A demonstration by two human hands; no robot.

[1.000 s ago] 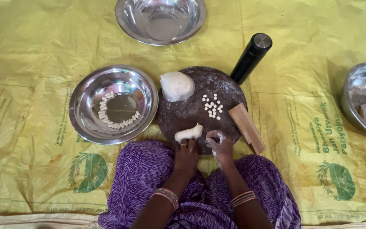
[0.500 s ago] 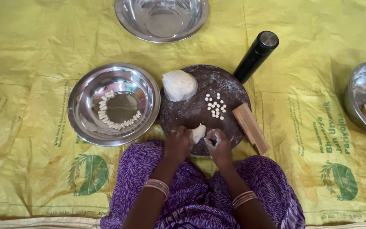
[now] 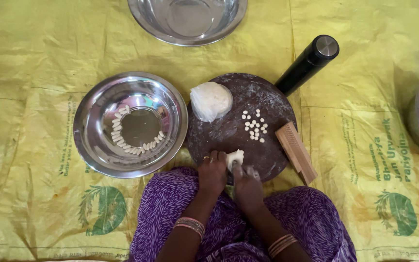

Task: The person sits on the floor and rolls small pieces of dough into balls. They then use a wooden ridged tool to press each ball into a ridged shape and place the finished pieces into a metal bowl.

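Both hands meet at the near edge of the round dark board (image 3: 241, 128), pinching one small dough piece (image 3: 234, 157) between them: left hand (image 3: 213, 173) on its left side, right hand (image 3: 246, 185) fingers closed on it from below. On board: dough ball (image 3: 211, 100) far left, pellets (image 3: 254, 125) centre, wooden comb (image 3: 296, 151) on right edge. Bowl (image 3: 130, 124) with more pellets sits left of board, black cylinder (image 3: 307, 64) at far right.
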